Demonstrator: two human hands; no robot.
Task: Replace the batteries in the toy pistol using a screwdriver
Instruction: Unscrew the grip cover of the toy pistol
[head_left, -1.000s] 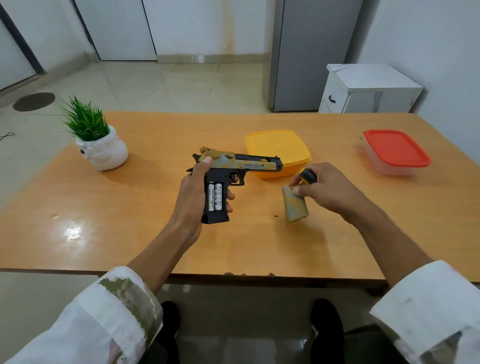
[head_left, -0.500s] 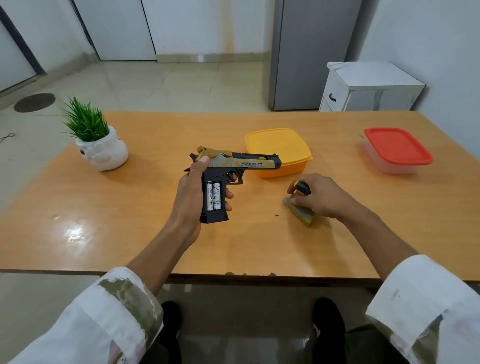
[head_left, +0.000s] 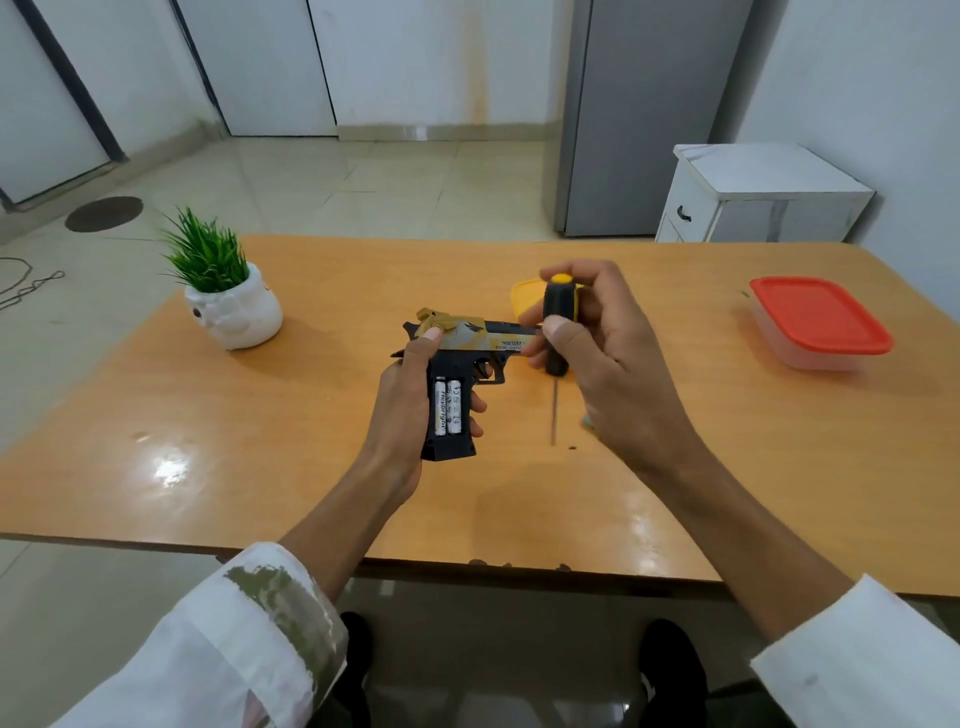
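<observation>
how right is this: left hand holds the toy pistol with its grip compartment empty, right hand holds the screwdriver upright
Wrong on one point: the head view shows two batteries in the grip compartment, not an empty one. The rest holds: the left hand holds the toy pistol and the right hand holds the screwdriver upright.

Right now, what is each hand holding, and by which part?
The left hand grips the toy pistol by its grip; the right hand holds the screwdriver by its black handle.

Bright, sharp, table (head_left: 218, 415) glare, wide-angle distortion
</observation>
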